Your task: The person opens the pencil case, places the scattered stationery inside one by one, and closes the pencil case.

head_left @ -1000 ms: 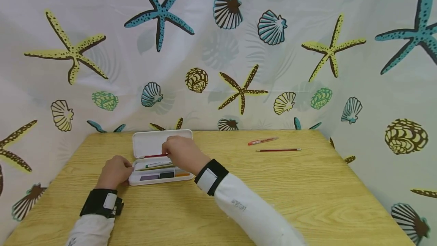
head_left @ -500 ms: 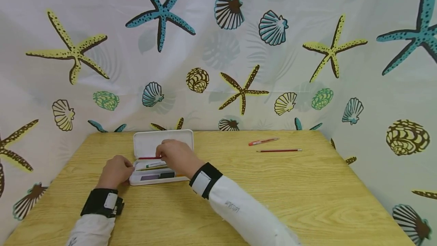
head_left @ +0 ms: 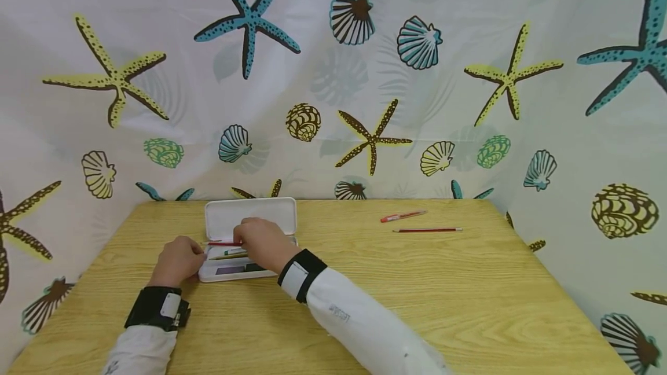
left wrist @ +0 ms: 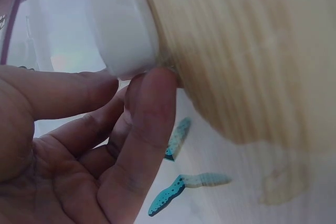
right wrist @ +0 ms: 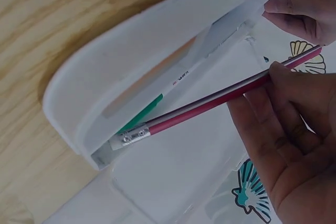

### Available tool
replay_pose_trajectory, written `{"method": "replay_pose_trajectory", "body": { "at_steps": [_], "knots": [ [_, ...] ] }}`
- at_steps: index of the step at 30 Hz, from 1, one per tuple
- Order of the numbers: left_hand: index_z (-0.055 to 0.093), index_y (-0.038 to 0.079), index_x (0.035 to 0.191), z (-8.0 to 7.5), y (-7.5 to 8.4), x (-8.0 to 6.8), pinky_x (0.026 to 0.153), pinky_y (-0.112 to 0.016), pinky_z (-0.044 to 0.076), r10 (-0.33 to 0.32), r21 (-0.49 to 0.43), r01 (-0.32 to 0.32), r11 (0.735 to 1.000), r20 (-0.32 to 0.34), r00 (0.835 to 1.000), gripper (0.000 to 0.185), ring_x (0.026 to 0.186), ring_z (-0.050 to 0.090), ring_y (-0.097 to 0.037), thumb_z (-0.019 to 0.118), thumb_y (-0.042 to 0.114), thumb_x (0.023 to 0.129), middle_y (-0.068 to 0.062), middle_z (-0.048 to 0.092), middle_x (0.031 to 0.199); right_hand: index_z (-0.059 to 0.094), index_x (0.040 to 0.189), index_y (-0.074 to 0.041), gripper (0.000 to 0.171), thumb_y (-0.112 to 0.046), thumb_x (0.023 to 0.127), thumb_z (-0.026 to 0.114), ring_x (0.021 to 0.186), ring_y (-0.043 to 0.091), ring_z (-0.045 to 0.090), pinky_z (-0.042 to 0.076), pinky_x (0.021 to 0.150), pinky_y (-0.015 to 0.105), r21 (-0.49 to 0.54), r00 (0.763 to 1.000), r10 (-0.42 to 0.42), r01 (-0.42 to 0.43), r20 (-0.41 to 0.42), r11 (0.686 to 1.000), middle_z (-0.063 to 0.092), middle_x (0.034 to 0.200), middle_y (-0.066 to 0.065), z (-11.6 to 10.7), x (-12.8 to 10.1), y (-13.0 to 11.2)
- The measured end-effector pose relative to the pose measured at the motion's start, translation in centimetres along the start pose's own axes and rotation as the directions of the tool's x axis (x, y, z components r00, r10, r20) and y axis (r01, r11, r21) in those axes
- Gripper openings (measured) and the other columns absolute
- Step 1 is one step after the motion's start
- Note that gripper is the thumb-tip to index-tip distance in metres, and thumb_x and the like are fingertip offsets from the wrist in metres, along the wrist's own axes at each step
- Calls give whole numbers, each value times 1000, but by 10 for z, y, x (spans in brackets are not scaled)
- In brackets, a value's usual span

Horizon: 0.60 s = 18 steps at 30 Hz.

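An open white pencil case point(head_left: 237, 277) lies at the left of the table, its lid point(head_left: 219, 216) tipped back. My left hand point(head_left: 176, 262) pinches the case's left end between thumb and fingers; the left wrist view shows the thumb point(left wrist: 79, 93) against the white edge. With thumb and fingers, my right hand point(head_left: 266, 242) holds a red pencil point(right wrist: 210, 100) over the case. Its metal-and-eraser end point(right wrist: 135, 136) is at the case's right end. Inside are a green-and-white pen point(right wrist: 144, 113), a yellowish pencil point(head_left: 227, 257), a purple piece point(head_left: 229, 270) and a dark block point(head_left: 253, 267), partly covered by my right hand.
On the wooden table point(head_left: 417, 294), farther right, lie an orange-red pen point(head_left: 403, 216) and a second red pencil point(head_left: 427, 230). A white curtain point(head_left: 323, 161) printed with starfish and shells hangs behind the table and along its sides.
My right hand has moved left and slightly nearer with the red pencil, which now reaches close to the case's left end. The left hand has stayed on the case.
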<state>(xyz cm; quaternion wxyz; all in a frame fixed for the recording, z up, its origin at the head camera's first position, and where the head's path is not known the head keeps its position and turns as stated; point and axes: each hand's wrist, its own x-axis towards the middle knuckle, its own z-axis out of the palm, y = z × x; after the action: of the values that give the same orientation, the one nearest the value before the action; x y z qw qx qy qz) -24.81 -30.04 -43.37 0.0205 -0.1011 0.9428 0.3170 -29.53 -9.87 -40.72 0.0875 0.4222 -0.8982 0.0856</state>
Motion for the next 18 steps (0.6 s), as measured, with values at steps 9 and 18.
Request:
{"method": "replay_pose_trajectory", "body": {
  "at_steps": [9,18],
  "knots": [
    [69,-15,100,-1,3,-1,55,-31,50,-3,7,3,1000,-6,1000,23,62,62,-22,63,7,96,-17,66,80,78,101,-17,12,-9,96,72,90,6,65,53,77,21,-62,999,28,-27,18,998,71,100,-5,15,7,1],
    [68,-16,102,0,2,0,56,-30,50,-12,14,12,1000,-7,1000,24,65,63,-23,63,8,97,-18,66,82,79,97,-16,14,-4,94,72,85,5,64,52,75,20,-91,1000,25,-23,17,996,72,96,-7,21,7,3]
  ]
}}
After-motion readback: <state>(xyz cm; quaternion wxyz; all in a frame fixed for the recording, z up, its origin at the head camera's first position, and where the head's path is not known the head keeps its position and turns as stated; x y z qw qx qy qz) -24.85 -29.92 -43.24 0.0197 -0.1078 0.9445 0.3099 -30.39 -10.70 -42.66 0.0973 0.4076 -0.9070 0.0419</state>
